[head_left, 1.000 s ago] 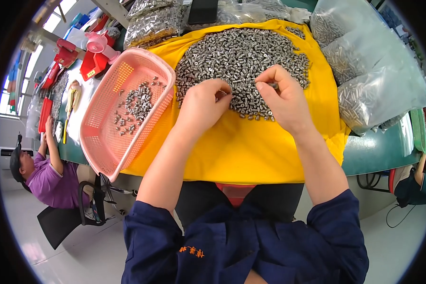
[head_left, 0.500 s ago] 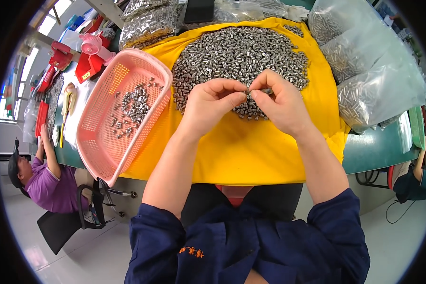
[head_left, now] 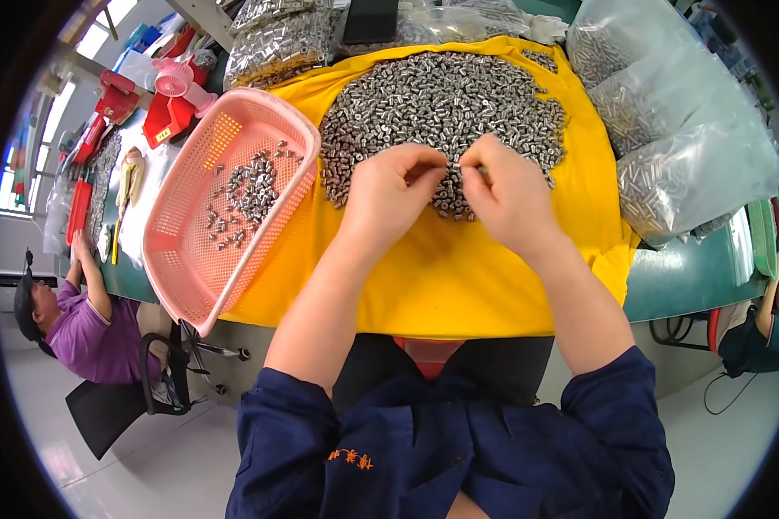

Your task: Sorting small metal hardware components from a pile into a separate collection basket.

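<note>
A broad pile of small shiny metal cylindrical parts [head_left: 433,99] lies on a yellow cloth [head_left: 407,298]. Over the pile's near edge, my left hand [head_left: 388,195] and my right hand [head_left: 515,197] face each other, thumbs and forefingers pinched. Their fingertips almost meet around what looks like one small metal part, mostly covered by the fingers. Left of my left hand, a pink plastic basket [head_left: 182,277] stands tilted on the cloth's edge, with a smaller heap of the same parts [head_left: 255,190] inside.
Clear bags of metal parts [head_left: 653,182] line the right side, and more bags [head_left: 281,43] lie at the back beside a black phone [head_left: 370,22]. A pink fan [head_left: 177,80] and red bin [head_left: 166,121] stand beyond the basket. One person [head_left: 95,333] sits at left, another [head_left: 757,333] at right.
Both hands stay over the pile's near edge. My right hand's fingers have turned and drawn in closer, and my left fingertips have shifted slightly. The basket and pile are unchanged.
</note>
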`<state>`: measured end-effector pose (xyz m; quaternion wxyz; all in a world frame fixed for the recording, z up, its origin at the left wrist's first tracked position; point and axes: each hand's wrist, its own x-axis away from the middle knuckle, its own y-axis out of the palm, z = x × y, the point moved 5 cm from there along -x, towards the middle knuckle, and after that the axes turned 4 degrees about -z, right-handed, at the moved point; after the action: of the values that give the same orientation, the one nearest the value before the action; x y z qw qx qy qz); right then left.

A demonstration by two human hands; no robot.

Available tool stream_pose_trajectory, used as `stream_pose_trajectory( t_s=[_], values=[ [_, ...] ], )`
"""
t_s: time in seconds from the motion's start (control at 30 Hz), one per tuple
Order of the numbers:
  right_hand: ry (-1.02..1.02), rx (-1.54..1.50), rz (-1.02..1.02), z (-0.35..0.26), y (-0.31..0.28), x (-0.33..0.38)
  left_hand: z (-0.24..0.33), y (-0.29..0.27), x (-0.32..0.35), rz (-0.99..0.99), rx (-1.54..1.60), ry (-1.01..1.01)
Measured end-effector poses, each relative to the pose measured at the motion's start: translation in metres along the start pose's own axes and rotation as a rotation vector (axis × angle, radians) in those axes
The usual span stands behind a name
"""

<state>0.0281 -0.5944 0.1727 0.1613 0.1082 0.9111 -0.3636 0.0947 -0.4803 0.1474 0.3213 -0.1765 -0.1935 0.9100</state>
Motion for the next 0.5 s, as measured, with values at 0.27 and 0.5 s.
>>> stream_pose_trajectory(
  t_s=[0.27,0.5],
  values=[
    [0.104,-0.26,0.026,0.007,-0.005,0.0,-0.015,0.002,-0.002,-0.049,0.657,-0.165],
    [0.163,-0.499,0.007,0.01,0.001,0.001,-0.018,0.003,0.004,-0.089,1.051,-0.267]
  ],
)
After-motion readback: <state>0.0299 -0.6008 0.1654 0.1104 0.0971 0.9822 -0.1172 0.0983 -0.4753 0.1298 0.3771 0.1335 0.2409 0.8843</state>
